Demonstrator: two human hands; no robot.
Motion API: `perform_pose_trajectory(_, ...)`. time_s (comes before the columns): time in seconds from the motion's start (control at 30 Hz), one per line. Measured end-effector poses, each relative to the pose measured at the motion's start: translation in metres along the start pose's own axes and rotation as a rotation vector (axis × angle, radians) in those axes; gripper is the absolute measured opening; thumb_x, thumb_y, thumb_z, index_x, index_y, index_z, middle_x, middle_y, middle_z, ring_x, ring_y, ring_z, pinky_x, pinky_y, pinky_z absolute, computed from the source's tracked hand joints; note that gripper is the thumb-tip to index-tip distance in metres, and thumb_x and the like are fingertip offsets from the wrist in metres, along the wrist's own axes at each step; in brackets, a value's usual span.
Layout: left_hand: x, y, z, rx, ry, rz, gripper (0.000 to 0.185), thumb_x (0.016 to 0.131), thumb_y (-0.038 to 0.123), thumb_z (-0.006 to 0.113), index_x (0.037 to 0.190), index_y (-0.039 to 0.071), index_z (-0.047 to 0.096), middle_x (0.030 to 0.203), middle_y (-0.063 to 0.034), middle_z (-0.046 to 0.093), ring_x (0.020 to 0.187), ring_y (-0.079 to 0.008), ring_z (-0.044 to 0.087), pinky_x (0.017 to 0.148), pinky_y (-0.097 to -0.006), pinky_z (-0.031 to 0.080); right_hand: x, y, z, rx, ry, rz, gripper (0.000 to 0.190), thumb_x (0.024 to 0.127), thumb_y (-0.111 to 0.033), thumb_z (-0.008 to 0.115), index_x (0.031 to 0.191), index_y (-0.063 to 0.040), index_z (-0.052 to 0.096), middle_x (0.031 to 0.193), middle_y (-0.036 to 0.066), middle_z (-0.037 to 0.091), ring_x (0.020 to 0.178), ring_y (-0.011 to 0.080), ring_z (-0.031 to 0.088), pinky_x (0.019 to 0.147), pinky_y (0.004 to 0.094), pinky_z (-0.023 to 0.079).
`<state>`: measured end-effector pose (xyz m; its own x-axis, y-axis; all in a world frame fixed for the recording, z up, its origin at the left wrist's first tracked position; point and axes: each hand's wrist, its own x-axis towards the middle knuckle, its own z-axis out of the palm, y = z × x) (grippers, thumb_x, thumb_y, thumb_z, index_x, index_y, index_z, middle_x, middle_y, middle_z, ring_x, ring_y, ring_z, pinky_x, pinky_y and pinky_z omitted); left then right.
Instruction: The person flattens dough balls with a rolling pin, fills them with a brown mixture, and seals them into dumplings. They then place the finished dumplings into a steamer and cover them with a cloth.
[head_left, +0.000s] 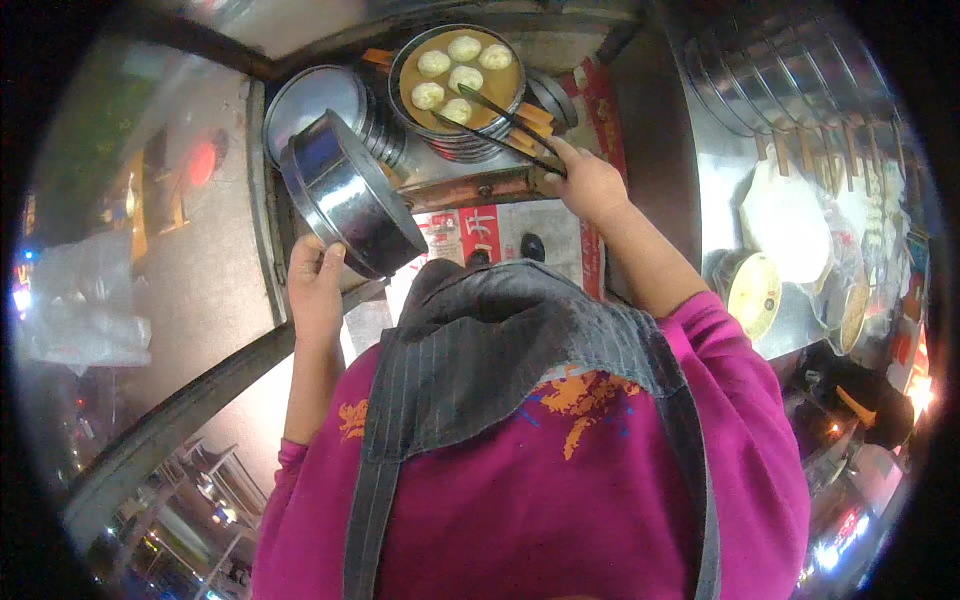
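Observation:
My left hand (316, 274) grips the rim of a round dark metal steamer tier (352, 196), which is held tilted on its side. In my right hand (589, 176) is a pair of long dark tongs (517, 127). Their tips reach over a round steamer tray (393, 82) and lie around a pale steamed bun (455, 112) near its front edge; whether they touch it I cannot tell. Several more buns sit apart on the tray's tan liner. That tray tops a stack of metal trays.
Left of the buns stands a stack of round metal trays (319, 105). At the right, a metal counter (720, 195) holds plastic bags (787, 217) and a round yellowish tub (754, 296). Handled wire skimmers or racks (787, 82) lie at the upper right. Printed sheets (480, 232) cover the floor.

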<state>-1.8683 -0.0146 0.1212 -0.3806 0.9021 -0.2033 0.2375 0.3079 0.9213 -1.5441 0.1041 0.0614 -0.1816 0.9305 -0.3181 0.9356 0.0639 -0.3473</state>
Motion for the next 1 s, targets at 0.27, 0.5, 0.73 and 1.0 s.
perform_pose_trajectory(0.27,-0.009,-0.017,-0.008,-0.161,-0.016,0.055,0.007,0.088,0.003,0.054,0.095,0.004,0.057,0.089,-0.0002,0.059,0.081,-0.0077,0.052,0.078,-0.0231,0.041,0.016,-0.003,0.009,-0.166,0.049,-0.082,0.046,0.083,-0.021,0.055,0.128,-0.02,0.044,0.105,0.013,0.06,0.09,0.0329,0.062,0.075,0.0426,0.05)
perform_pose_trajectory(0.5,-0.004,-0.01,-0.001,-0.089,-0.024,0.069,0.005,0.088,0.004,0.055,0.093,0.004,0.056,0.089,-0.0008,0.059,0.081,-0.0077,0.053,0.077,-0.0239,0.042,-0.019,0.0,0.019,-0.111,0.144,-0.106,0.046,0.084,-0.023,0.056,0.129,-0.022,0.044,0.102,0.011,0.06,0.086,0.0321,0.062,0.071,0.0431,0.05)
perform_pose_trajectory(0.73,0.012,-0.006,0.003,-0.115,-0.123,0.108,0.004,0.088,0.004,0.054,0.091,0.004,0.056,0.088,-0.0008,0.059,0.081,-0.0083,0.053,0.076,-0.0233,0.041,-0.107,0.045,0.024,0.095,0.345,0.066,0.057,0.078,-0.015,0.064,0.13,-0.025,0.044,0.093,0.01,0.06,0.081,0.0326,0.061,0.068,0.0409,0.05)
perform_pose_trajectory(1.0,0.044,0.02,0.042,-0.022,-0.25,0.212,0.005,0.088,0.006,0.056,0.093,0.004,0.055,0.089,0.0011,0.058,0.082,-0.0069,0.051,0.075,-0.0228,0.041,-0.215,0.089,0.022,0.225,0.556,0.211,0.059,0.073,-0.008,0.069,0.127,-0.016,0.049,0.088,0.011,0.059,0.077,0.0289,0.06,0.067,0.0348,0.049)
